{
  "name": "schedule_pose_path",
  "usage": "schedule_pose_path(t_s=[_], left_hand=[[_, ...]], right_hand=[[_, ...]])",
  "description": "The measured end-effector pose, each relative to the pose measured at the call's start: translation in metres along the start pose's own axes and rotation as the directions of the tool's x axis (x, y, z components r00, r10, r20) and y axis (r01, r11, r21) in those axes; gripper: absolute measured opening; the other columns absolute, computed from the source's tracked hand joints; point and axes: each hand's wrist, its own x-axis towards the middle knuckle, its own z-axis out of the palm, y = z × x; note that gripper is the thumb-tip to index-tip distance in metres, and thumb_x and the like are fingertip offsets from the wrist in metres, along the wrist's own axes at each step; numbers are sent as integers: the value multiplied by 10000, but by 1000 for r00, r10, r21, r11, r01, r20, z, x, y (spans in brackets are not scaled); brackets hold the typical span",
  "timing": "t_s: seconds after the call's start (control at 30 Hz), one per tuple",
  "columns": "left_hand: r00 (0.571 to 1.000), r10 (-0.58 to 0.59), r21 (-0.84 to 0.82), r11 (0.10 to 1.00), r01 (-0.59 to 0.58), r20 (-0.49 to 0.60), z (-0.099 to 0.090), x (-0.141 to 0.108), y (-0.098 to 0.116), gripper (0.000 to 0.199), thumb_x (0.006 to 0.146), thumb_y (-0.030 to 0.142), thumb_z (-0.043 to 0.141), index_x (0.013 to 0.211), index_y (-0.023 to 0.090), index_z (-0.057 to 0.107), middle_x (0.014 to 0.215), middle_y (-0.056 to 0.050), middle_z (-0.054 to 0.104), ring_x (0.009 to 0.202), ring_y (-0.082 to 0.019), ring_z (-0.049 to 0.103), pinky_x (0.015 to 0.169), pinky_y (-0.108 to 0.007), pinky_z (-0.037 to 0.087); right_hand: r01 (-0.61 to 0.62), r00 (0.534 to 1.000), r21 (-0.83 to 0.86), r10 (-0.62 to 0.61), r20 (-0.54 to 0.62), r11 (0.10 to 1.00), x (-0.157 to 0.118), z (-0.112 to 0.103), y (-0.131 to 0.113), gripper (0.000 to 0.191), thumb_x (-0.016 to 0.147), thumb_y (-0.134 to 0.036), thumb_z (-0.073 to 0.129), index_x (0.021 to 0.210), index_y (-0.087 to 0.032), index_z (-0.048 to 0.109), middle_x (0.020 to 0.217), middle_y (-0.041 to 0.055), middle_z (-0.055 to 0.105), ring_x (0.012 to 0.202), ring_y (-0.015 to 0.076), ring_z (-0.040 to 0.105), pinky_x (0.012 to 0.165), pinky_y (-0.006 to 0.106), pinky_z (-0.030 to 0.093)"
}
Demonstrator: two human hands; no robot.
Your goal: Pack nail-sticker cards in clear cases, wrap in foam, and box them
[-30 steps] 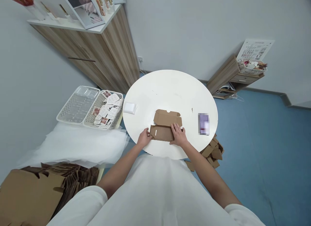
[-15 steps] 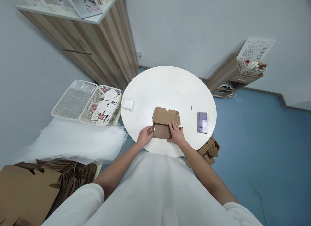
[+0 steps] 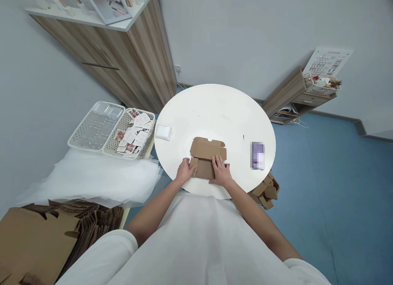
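A brown cardboard mailer box (image 3: 204, 169), its lid panel laid back away from me, lies partly folded near the front of the round white table (image 3: 215, 113). At its left end my left hand (image 3: 185, 170) has its fingers bent around the side flap (image 3: 194, 166), thumb against the cardboard. My right hand (image 3: 221, 171) rests flat over the right end, fingers stretched toward the lid fold and thumb at the near edge. Part of the right flap is hidden beneath that hand.
A small white packet (image 3: 163, 132) lies at the table's left, a blurred purple item (image 3: 257, 155) at its right. Left of the table are white baskets (image 3: 123, 148), translucent sheets (image 3: 92, 174) and stacked flat cardboard (image 3: 37, 240). Folded boxes (image 3: 266, 191) sit below the right edge.
The left side flap has swung over and now shows its flat face under my left thumb. My right hand stays on the right end. The view has shifted slightly.
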Motion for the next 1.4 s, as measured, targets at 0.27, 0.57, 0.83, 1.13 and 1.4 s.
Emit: schedule_pose_path(t_s=[0.27, 0.57, 0.83, 1.13, 1.4], left_hand=[[996, -6, 108, 994, -4, 90, -5, 8, 2, 205, 786, 370, 485, 870, 183, 489, 832, -52, 625, 792, -189, 590, 613, -259, 401], [992, 34, 359, 930, -76, 123, 1, 22, 5, 181, 776, 193, 422, 942, 155, 486, 851, -110, 625, 777, -241, 599, 607, -298, 395], [990, 83, 199, 974, -105, 114, -2, 21, 2, 294, 787, 355, 481, 1016, 170, 480, 837, -67, 613, 798, -218, 591, 675, -304, 425], [872, 382, 146, 886, -440, 307, -17, 21, 9, 1192, 430, 519, 748, 1379, 232, 87, 1203, -127, 438, 1038, -312, 496, 787, -357, 419], [871, 306, 198, 894, -401, 383, -10, 35, 17, 1213, 435, 502, 743, 1391, 229, 49, 1154, -134, 439, 1019, -339, 502, 749, -355, 418]], right_hand=[[53, 995, -15, -52, 80, 998, -1, -10, 4, 1168, 544, -564, 635, 1387, -144, -55, 1459, 169, -51, 1330, 317, -57, 964, 520, 206], [62, 995, -3, -61, 80, 998, -1, -8, 0, 1207, 516, -580, 653, 1385, -145, -61, 1458, 173, -50, 1329, 315, -49, 969, 496, 205], [36, 995, 1, -36, 95, 999, 1, -15, 5, 1185, 543, -559, 653, 1384, -151, -76, 1461, 158, -38, 1334, 290, -49, 985, 498, 174], [70, 996, 16, -70, 58, 997, 5, -21, 22, 1204, 520, -505, 708, 1387, -175, -61, 1459, 162, 28, 1335, 287, -16, 983, 471, 191], [-12, 980, 250, 61, -190, 968, -15, -10, 31, 986, 623, -554, 616, 1386, -241, 74, 1468, 121, 3, 1336, 308, -7, 1003, 520, 132]])
